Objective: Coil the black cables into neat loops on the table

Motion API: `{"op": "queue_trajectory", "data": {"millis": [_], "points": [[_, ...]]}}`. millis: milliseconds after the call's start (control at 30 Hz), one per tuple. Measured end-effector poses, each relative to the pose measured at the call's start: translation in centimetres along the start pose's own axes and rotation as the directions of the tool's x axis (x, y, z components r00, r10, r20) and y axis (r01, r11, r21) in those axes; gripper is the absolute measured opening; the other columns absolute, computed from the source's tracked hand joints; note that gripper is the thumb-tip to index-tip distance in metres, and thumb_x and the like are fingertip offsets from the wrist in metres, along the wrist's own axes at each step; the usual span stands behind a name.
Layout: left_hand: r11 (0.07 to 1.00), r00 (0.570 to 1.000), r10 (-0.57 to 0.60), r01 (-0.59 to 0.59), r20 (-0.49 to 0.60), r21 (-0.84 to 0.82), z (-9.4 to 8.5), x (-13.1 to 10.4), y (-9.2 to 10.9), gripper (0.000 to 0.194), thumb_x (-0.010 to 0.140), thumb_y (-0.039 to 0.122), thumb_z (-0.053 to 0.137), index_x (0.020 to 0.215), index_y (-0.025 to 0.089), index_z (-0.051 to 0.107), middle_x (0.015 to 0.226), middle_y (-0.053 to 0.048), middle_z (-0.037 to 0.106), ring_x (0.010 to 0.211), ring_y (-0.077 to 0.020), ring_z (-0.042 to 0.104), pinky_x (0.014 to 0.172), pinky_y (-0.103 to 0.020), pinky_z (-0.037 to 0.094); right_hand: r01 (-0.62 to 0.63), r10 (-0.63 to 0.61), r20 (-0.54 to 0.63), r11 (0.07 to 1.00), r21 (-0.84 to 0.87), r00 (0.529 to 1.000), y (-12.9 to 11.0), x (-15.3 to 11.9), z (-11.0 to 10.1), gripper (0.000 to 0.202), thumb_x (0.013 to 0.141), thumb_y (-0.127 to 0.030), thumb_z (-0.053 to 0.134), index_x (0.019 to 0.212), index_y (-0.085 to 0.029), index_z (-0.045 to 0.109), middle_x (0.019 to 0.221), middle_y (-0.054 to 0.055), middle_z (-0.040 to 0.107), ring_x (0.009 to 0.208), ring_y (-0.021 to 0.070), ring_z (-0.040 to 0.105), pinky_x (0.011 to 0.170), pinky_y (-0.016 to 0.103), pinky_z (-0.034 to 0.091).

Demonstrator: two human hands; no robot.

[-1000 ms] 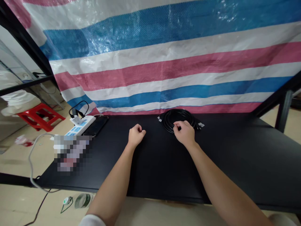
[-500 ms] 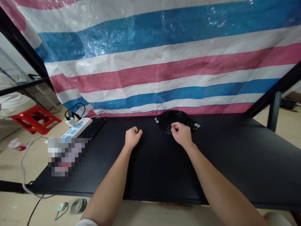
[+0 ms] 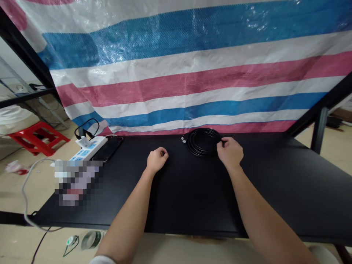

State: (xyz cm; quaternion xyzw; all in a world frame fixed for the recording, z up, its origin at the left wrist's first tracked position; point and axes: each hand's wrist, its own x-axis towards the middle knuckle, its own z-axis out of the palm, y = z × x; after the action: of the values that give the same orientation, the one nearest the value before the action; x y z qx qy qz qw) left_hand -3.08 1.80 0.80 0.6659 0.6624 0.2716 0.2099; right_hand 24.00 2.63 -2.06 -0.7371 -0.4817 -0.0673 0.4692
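Note:
A coiled black cable (image 3: 195,151) lies on the black table near its back edge. One end of it, with pale connectors or tags, sticks out at the coil's left; the other end is hidden by my right hand (image 3: 231,153). That hand is at the coil's right side, its thumb and fingers pinched around the cable there. My left hand (image 3: 157,160) rests to the left of the coil, apart from it. Its fingers are loosely curled in, and I see nothing in them.
At the table's left lie a white power strip (image 3: 92,148) with a plugged-in charger, a black phone (image 3: 108,149) and a blurred-out item (image 3: 79,183). A striped tarp (image 3: 176,84) hangs behind the table. On the floor at left stands a red stool (image 3: 40,137), a person seated on it.
My right hand has moved right, from the front of the coil to its right end, and now pinches the cable there. My left hand has barely shifted.

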Motion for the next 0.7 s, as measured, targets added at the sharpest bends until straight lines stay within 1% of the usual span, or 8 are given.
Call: {"op": "queue_trajectory", "data": {"millis": [67,100,200,300,467,567,700], "points": [[1.0,1.0,0.002,-0.002,0.007,0.006,0.0,0.0,0.0,0.011,0.072,0.018,0.056,0.065,0.024,0.062,0.054,0.003,0.056,0.059,-0.0162,0.057,0.056,-0.026,0.036,-0.028,0.027,-0.042,0.999,-0.032,0.999,1.2,0.6,0.1,0.023,0.071,-0.034,0.051,0.083,-0.019,0.064,0.079,0.016,0.064,0.085,0.0335,0.057,0.072,0.047,0.045],[1.0,1.0,0.003,-0.003,0.01,0.011,0.0,0.0,0.0,0.011,0.072,0.018,0.056,0.066,0.024,0.063,0.055,0.002,0.057,0.06,-0.0163,0.057,0.057,-0.026,0.036,-0.032,0.03,-0.042,0.998,-0.05,0.999,1.7,0.8,0.1,0.024,0.07,-0.035,0.052,0.081,-0.018,0.064,0.079,0.017,0.064,0.086,0.0345,0.056,0.074,0.049,0.044],[0.999,1.0,-0.005,0.004,0.023,0.047,-0.1,0.0,0.1,0.01,0.073,0.019,0.056,0.068,0.024,0.064,0.059,0.002,0.06,0.063,-0.0168,0.059,0.058,-0.026,0.037,-0.023,0.025,0.042,0.998,-0.053,0.999,2.6,1.4,0.2,0.023,0.071,-0.037,0.052,0.075,-0.017,0.064,0.071,0.015,0.062,0.084,0.0341,0.057,0.08,0.051,0.043],[0.995,0.999,-0.021,0.017,0.046,0.094,-0.2,-0.1,0.3,0.01,0.074,0.022,0.056,0.071,0.025,0.065,0.063,0.001,0.063,0.067,-0.0174,0.061,0.06,-0.026,0.038,-0.028,0.03,0.117,0.999,-0.018,0.993,2.4,1.5,0.1,0.026,0.073,-0.038,0.05,0.074,-0.018,0.065,0.068,0.012,0.063,0.083,0.032,0.059,0.082,0.049,0.042],[0.992,0.995,-0.045,0.034,0.087,0.123,-0.3,-0.3,0.7,0.011,0.076,0.024,0.054,0.075,0.025,0.065,0.07,0.001,0.067,0.075,-0.018,0.063,0.062,-0.026,0.039,-0.117,0.125,0.191,0.992,-0.054,0.974,1.5,1.5,-0.1,0.026,0.073,-0.038,0.052,0.071,-0.018,0.069,0.071,0.012,0.066,0.08,0.0301,0.061,0.077,0.043,0.044],[0.991,0.995,-0.05,0.039,0.088,0.129,-0.3,-0.3,0.7,0.011,0.076,0.024,0.054,0.074,0.025,0.065,0.071,0.001,0.067,0.076,-0.0183,0.064,0.063,-0.026,0.039,-0.167,0.16,0.199,0.986,0.019,0.967,1.4,1.6,0.0,0.02,0.069,-0.036,0.057,0.064,-0.019,0.068,0.066,0.01,0.067,0.072,0.0279,0.062,0.072,0.04,0.046],[0.991,0.995,-0.048,0.038,0.083,0.125,-0.3,-0.3,0.7,0.011,0.076,0.024,0.055,0.073,0.025,0.065,0.071,0.0,0.067,0.077,-0.0189,0.064,0.063,-0.026,0.039,-0.293,0.256,0.181,0.93,0.22,0.949,1.3,1.8,0.3,0.014,0.064,-0.033,0.061,0.06,-0.02,0.065,0.06,0.006,0.066,0.066,0.025,0.063,0.068,0.038,0.048]]}}
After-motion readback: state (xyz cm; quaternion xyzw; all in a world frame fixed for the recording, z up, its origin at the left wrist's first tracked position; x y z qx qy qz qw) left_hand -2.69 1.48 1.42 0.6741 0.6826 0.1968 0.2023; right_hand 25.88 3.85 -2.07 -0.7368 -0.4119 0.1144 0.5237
